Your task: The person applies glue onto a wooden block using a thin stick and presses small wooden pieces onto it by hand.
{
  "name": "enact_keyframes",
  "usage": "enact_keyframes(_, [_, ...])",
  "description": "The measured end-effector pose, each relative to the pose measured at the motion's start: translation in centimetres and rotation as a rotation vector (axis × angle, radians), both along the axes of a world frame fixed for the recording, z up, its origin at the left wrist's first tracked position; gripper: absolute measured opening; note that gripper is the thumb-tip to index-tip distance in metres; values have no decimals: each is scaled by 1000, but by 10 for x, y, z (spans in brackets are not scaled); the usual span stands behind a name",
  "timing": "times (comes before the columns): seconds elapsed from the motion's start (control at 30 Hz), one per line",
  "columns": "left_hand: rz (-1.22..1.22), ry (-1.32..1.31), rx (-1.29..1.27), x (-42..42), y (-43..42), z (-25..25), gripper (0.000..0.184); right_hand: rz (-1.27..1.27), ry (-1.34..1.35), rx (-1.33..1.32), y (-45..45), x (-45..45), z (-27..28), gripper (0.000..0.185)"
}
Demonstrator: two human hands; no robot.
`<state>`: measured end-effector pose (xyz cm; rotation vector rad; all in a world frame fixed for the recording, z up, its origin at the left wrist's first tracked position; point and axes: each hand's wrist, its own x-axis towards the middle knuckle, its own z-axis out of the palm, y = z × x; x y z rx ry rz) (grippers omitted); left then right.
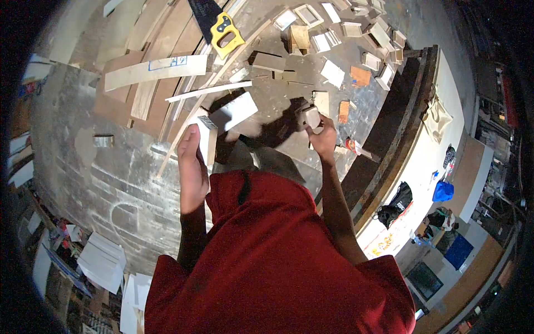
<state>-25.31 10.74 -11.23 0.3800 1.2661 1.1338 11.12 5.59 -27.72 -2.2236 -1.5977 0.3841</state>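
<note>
My left hand [192, 161] is closed around a pale wooden box-like piece [208, 142], holding it upright with its white face toward the palm side. The far side of that piece is in shadow. To the right, my right hand [324, 139] pinches a small pale wooden block [311, 117] between thumb and fingers. A white flat board [240, 111] lies on the floor between the two hands, partly under a dark shadow. Just beyond the right hand lies a light wooden piece [321, 100].
A yellow-handled handsaw [227, 36] rests on long wooden strips at the top. Several small wooden frames and offcuts are scattered at top right, near an orange wood piece [360, 77]. A long white-topped table [428, 145] runs along the right. A tape roll [103, 140] sits at left.
</note>
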Motion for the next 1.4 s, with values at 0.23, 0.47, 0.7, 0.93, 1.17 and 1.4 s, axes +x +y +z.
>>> enact_keyframes(0.23, [-27,13,-73,0,14,2,31,-471,1601,-56,-39,42,29,48])
enact_keyframes(0.47, [-48,21,-73,11,14,13,31,-510,1284,-104,-76,65,12,42])
enact_keyframes(0.7, [-87,24,-99,9,10,14,32,-281,549,61,-52,46,0,38])
enact_keyframes(0.93, [-125,33,-132,1,9,0,27,-155,118,52,-28,21,6,46])
enact_keyframes(1.17, [-269,22,-176,-2,18,21,31,-82,-8,7,12,-14,14,58])
enact_keyframes(1.4, [-359,-108,-116,-6,18,30,39,-99,-18,35,3,-13,9,61])
